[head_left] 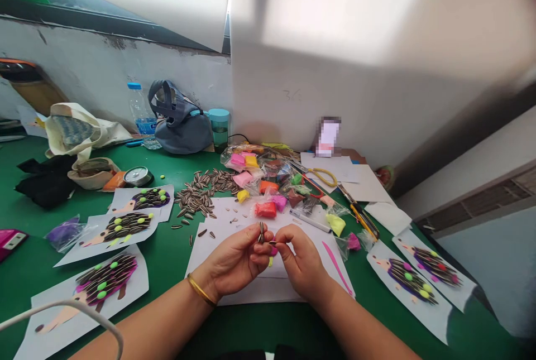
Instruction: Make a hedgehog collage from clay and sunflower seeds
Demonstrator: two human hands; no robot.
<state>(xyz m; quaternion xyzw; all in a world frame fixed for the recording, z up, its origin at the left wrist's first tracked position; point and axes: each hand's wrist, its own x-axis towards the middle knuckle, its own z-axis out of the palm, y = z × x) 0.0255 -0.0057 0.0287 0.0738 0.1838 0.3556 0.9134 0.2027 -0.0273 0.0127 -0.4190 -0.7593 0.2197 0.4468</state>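
Observation:
Several striped sunflower seeds [261, 231] sit in the fingers of my left hand [234, 264], whose wrist wears a gold bangle. My right hand [305, 259] pinches the end of a single seed [272, 243] right beside the left fingertips. Both hands are over white paper [240, 293]. Bits of magenta clay [274, 250] and yellow clay show between the hands, partly hidden. A long magenta clay strip [336, 265] lies at the paper's right. Loose seeds [212, 235] lie near its left edge, and a large seed pile [201, 195] spreads behind.
Bagged coloured clay [266, 209], scissors [322, 177] and a utility knife [360, 215] lie beyond the paper. Seed-and-clay hedgehog pictures [111, 282] lie left and right [408, 282]. A bottle [144, 120], blue bag [182, 128] and cup [219, 128] stand by the wall. A white cable crosses lower left.

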